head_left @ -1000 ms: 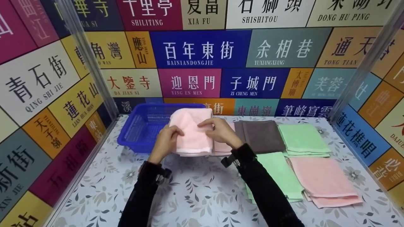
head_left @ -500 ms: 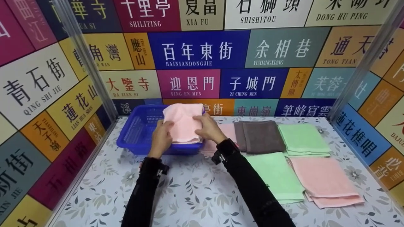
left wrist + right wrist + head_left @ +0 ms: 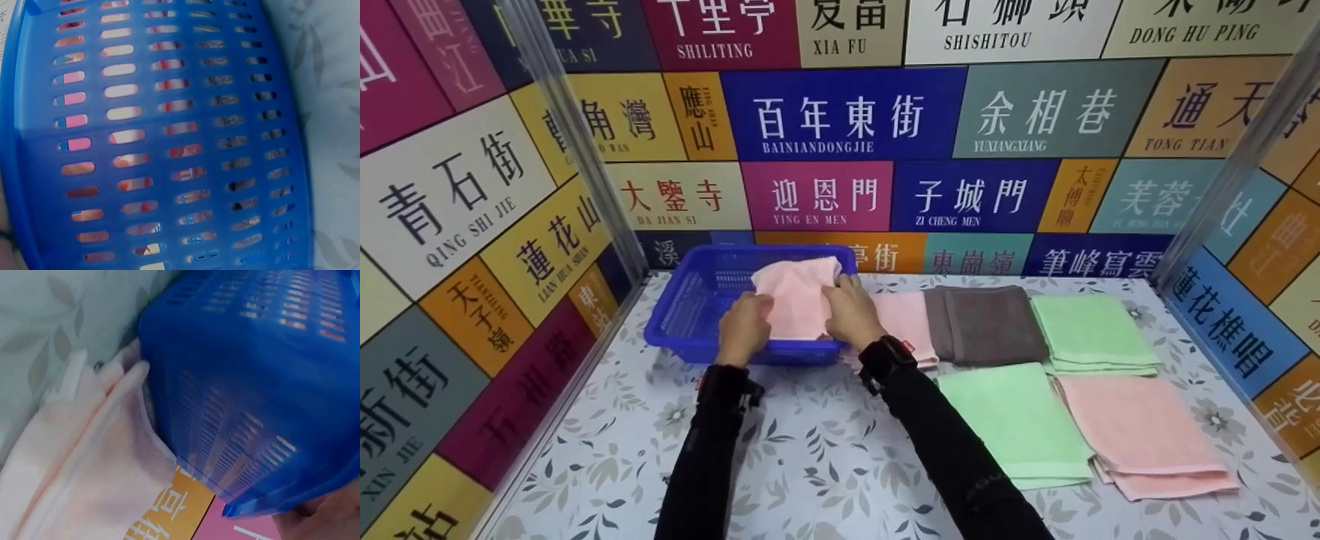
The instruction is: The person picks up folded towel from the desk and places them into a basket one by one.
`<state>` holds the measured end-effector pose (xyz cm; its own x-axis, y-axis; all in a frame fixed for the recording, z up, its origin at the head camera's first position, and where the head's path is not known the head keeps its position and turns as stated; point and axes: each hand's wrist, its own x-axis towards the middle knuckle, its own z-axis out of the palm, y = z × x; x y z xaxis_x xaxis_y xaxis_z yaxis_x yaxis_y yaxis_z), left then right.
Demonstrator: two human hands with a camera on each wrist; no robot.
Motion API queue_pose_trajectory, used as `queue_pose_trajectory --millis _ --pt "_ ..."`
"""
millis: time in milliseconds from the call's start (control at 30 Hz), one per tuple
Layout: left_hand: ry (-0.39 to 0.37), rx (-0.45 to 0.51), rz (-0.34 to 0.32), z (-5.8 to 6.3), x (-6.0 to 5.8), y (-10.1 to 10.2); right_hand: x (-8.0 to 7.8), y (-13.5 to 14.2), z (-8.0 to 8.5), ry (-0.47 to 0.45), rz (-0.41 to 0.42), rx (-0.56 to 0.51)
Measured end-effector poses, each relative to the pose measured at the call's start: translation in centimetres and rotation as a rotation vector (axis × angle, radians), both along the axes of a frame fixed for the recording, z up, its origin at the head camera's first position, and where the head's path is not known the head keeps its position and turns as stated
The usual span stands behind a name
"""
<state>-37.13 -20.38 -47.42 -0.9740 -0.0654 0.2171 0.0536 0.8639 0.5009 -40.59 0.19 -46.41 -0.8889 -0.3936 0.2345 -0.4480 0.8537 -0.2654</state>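
In the head view, the left hand [image 3: 745, 328] and right hand [image 3: 853, 311] grip opposite sides of a folded pink towel [image 3: 795, 300] at the right half of the blue basket [image 3: 697, 352]. The left wrist view shows its slotted wall [image 3: 156, 146]; the right wrist view, another pink towel [image 3: 95, 467] just beside it.

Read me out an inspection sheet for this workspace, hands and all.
Surface: leaf-patterned tabletop.
Job's things: folded pink towel held at the opening of the blue basket; its contact with the basket floor is hidden. Folded gray towel, green towels and other pink towels lie to the right.
Clutter: nothing seen.
Grip: left hand and right hand hold opposite sides.
Cables: nothing seen.
Surroundings: colored sign panels.
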Motion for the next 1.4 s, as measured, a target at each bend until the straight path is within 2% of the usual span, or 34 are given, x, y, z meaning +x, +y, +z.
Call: queue_pose_trajectory --millis 100,167,267,367,433,500,700,800,900,967,1067,1200,1300,1400 --pt "-0.027 -0.004 0.023 0.2 0.0 0.0 -0.2 -0.1 0.2 0.019 -0.043 0.117" --pt "-0.03 -0.026 0.035 0.2 0.2 0.0 -0.3 -0.2 0.3 -0.007 -0.059 0.146" --pt "0.015 -0.067 0.038 0.1 0.4 0.1 -0.2 -0.4 0.3 -0.059 -0.065 0.155" --pt "0.091 -0.1 0.006 -0.1 0.6 0.3 -0.4 -0.7 0.3 -0.097 -0.073 0.202" --pt "0.09 -0.121 -0.025 -0.2 0.7 0.3 -0.7 -0.8 0.3 -0.113 -0.083 0.245" --pt "0.052 -0.143 -0.04 -0.2 0.8 0.3 -0.8 -0.9 0.3 -0.125 -0.089 0.29" --pt "-0.134 -0.2 -0.057 0.0 0.7 0.4 -1.0 -0.9 0.2 -0.152 -0.082 0.393" --pt "-0.166 -0.202 -0.08 0.0 0.7 0.5 -1.1 -0.9 0.2 -0.156 -0.089 0.425" --pt "-0.147 -0.194 -0.091 -0.1 0.6 0.6 -1.1 -0.7 0.1 -0.148 -0.09 0.429" --pt "-0.116 -0.178 -0.096 -0.2 0.6 0.7 -1.1 -0.5 -0.1 -0.145 -0.088 0.401" --pt "-0.039 -0.161 -0.128 -0.4 0.5 0.9 -1.0 -0.2 -0.4 -0.127 -0.086 0.293" --pt "0.038 -0.167 -0.219 -0.5 0.6 1.4 -0.8 0.6 -1.0 -0.036 -0.078 0.041" --pt "0.047 -0.194 -0.278 -0.5 1.0 2.0 -1.0 1.4 -1.4 0.046 -0.085 -0.175" --pt "0.038 -0.23 -0.31 -0.5 1.7 2.6 -1.5 2.8 -1.8 0.094 -0.134 -0.353"
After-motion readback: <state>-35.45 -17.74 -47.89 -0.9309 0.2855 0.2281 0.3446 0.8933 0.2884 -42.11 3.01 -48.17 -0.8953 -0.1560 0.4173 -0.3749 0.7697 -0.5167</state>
